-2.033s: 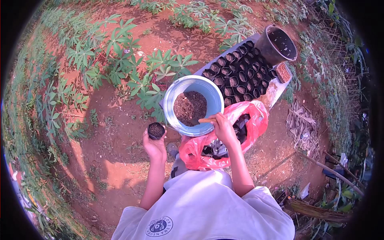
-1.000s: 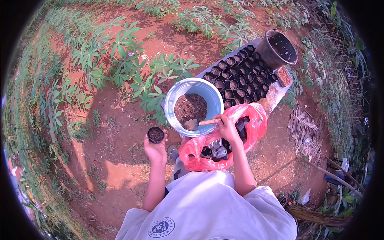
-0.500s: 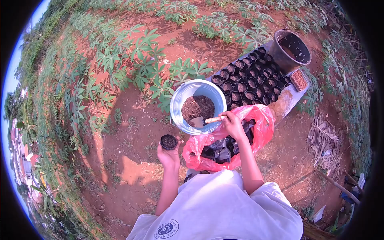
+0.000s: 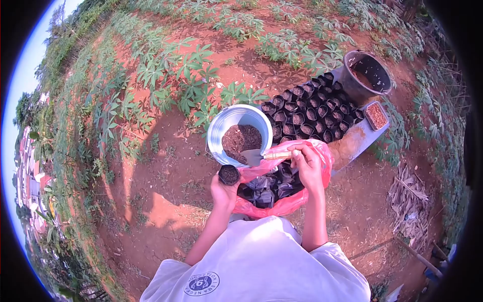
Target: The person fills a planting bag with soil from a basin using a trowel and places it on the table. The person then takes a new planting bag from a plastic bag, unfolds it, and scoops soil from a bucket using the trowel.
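Over the red bag [image 4: 271, 207], the right grip [image 4: 307, 162] pinches a trowel [image 4: 277, 155]; beside the blue bucket [image 4: 215, 135], the left grip [image 4: 224, 193] clasps a pot [image 4: 229, 174]. Black pots [image 4: 312, 110], a dark bucket [image 4: 353, 86] and tray [image 4: 369, 119] crowd the tabletop [image 4: 363, 141].

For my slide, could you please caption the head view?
Left hand holding a black bag of soil, right hand a trowel.

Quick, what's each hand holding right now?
Left hand: holding a small black nursery bag filled with dark soil.
Right hand: closed on the handle of a trowel.
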`<state>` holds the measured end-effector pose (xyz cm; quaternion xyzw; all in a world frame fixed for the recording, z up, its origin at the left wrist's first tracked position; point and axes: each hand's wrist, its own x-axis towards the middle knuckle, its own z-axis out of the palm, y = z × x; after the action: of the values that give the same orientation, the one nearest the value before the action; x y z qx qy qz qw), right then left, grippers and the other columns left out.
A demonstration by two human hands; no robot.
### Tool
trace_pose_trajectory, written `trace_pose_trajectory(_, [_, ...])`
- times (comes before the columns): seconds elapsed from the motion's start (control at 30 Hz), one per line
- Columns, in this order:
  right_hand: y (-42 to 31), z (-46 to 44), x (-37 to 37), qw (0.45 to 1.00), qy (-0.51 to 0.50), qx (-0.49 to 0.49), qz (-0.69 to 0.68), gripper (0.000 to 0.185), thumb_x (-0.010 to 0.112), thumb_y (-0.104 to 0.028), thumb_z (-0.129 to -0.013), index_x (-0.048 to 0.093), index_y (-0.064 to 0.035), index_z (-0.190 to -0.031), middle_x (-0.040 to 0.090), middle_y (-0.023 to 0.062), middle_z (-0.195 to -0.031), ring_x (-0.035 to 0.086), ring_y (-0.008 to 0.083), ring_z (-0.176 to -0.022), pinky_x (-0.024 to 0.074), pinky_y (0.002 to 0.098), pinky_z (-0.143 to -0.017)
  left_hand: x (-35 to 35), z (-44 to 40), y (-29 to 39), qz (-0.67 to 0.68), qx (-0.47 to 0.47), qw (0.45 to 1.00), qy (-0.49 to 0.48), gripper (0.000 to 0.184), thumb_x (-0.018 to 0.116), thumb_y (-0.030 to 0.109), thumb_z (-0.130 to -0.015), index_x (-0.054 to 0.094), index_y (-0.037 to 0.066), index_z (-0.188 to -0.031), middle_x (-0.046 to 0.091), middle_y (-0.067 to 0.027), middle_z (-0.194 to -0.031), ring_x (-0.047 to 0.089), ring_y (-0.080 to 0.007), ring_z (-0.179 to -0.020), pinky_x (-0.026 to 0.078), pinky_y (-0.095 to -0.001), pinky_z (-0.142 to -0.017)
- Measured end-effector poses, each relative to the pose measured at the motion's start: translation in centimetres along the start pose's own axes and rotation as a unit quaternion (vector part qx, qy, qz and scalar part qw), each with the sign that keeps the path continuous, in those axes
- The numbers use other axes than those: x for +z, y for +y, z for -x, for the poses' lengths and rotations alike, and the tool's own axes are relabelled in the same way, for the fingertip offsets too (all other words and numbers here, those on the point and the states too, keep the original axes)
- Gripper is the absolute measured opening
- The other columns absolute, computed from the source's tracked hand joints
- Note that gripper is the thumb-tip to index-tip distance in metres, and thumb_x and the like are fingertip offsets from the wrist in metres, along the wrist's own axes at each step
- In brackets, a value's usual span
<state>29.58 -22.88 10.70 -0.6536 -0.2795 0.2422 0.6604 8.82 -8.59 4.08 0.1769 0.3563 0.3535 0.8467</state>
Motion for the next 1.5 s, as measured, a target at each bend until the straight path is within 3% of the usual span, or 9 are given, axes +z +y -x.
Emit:
trace_pose_trajectory(0.03, [-0.2, 0.5, -0.5, 1.000, 0.000, -0.006, -0.006, 0.015, 0.057, -0.011, -0.098, 0.065, 0.0001, -0.104, 0.058, -0.0029, -0.078, 0.051, 0.0040, -0.065, 0.0406, 0.0207, -0.058, -0.2, -0.2, -0.5, -0.006, -0.010, 0.999, -0.044, 0.046, 0.025, 0.031, -0.100, 0.053, -0.001, -0.118, 0.063, -0.0198, -0.115, 0.062, -0.0343, -0.106, 0.051, -0.0502, -0.093])
trace_pose_trajectory(0.17, [-2.1, 2.4, -1.9, 1.000, 0.002, -0.027, 0.017, 0.014, 0.058, -0.011, -0.098, 0.066, -0.0005, -0.102, 0.058, -0.0025, -0.077, 0.051, 0.0041, -0.065, 0.0407, 0.0209, -0.057, 1.4, 1.0, -1.8, -0.021, -0.008, 1.000, -0.017, 0.040, 0.028, 0.029, -0.101, 0.053, 0.002, -0.117, 0.063, -0.0151, -0.117, 0.062, -0.0301, -0.108, 0.053, -0.0488, -0.088])
trace_pose_trajectory(0.4, [-2.7, 4.4, -2.9, 0.995, -0.023, -0.025, 0.095, 0.014, 0.060, -0.012, -0.097, 0.066, 0.0003, -0.101, 0.060, 0.0012, -0.077, 0.054, 0.0069, -0.064, 0.0446, 0.0238, -0.058, 2.7, 3.0, -3.8, -0.029, 0.014, 0.999, -0.025, 0.036, 0.029, 0.026, -0.102, 0.052, 0.005, -0.120, 0.062, -0.0140, -0.122, 0.062, -0.0290, -0.110, 0.051, -0.0508, -0.090])
trace_pose_trajectory(0.57, [-3.3, 4.8, -2.8, 0.985, -0.063, -0.062, 0.149, 0.014, 0.063, -0.009, -0.092, 0.065, 0.0021, -0.100, 0.065, 0.0123, -0.083, 0.062, 0.0201, -0.074, 0.0479, 0.0319, -0.066, 1.3, 3.3, -6.2, -0.028, 0.022, 0.997, -0.061, 0.040, 0.029, 0.027, -0.103, 0.056, 0.004, -0.121, 0.065, -0.0138, -0.119, 0.063, -0.0286, -0.108, 0.049, -0.0482, -0.093])
trace_pose_trajectory(1.1, [-4.0, 5.3, -1.8, 0.970, -0.129, -0.132, 0.157, 0.014, 0.065, -0.009, -0.090, 0.066, -0.0014, -0.101, 0.067, 0.0113, -0.087, 0.064, 0.0201, -0.068, 0.0489, 0.0302, -0.060, -0.3, 5.3, -8.4, -0.039, 0.107, 0.993, -0.015, 0.032, 0.036, 0.029, -0.105, 0.056, 0.006, -0.114, 0.066, -0.0092, -0.109, 0.064, -0.0212, -0.101, 0.051, -0.0427, -0.087])
trace_pose_trajectory(1.17, [-4.5, 5.2, -1.5, 0.966, -0.129, -0.154, 0.161, 0.010, 0.062, -0.004, -0.090, 0.065, 0.0017, -0.098, 0.062, 0.0085, -0.080, 0.060, 0.0138, -0.066, 0.0477, 0.0285, -0.061, -0.2, 5.3, -8.5, -0.044, 0.106, 0.993, -0.016, 0.032, 0.035, 0.029, -0.105, 0.056, 0.006, -0.115, 0.065, -0.0092, -0.109, 0.064, -0.0211, -0.101, 0.051, -0.0424, -0.088])
trace_pose_trajectory(1.33, [-5.3, 4.3, -0.8, 0.959, -0.141, -0.175, 0.175, 0.012, 0.065, -0.006, -0.089, 0.065, 0.0013, -0.098, 0.064, 0.0093, -0.081, 0.061, 0.0154, -0.066, 0.0478, 0.0279, -0.061, 0.3, 5.4, -8.5, -0.059, 0.097, 0.993, -0.030, 0.034, 0.034, 0.030, -0.106, 0.056, 0.006, -0.116, 0.065, -0.0094, -0.112, 0.064, -0.0207, -0.105, 0.051, -0.0412, -0.089])
trace_pose_trajectory(1.4, [-5.7, 3.9, -0.5, 0.951, -0.149, -0.199, 0.184, 0.013, 0.067, -0.007, -0.088, 0.065, 0.0012, -0.098, 0.064, 0.0095, -0.082, 0.062, 0.0160, -0.066, 0.0480, 0.0276, -0.061, 0.6, 5.7, -8.2, -0.032, 0.081, 0.995, -0.039, 0.021, 0.042, 0.027, -0.105, 0.048, 0.009, -0.112, 0.061, -0.0076, -0.106, 0.062, -0.0185, -0.102, 0.050, -0.0414, -0.094])
trace_pose_trajectory(1.5, [-6.0, 2.9, 0.0, 0.939, -0.186, -0.210, 0.199, 0.014, 0.069, -0.008, -0.087, 0.066, 0.0013, -0.098, 0.064, 0.0092, -0.082, 0.062, 0.0165, -0.067, 0.0484, 0.0276, -0.061, 0.8, 5.7, -7.7, -0.025, 0.068, 0.996, -0.044, 0.023, 0.040, 0.028, -0.105, 0.049, 0.008, -0.112, 0.062, -0.0077, -0.108, 0.063, -0.0186, -0.104, 0.050, -0.0412, -0.094])
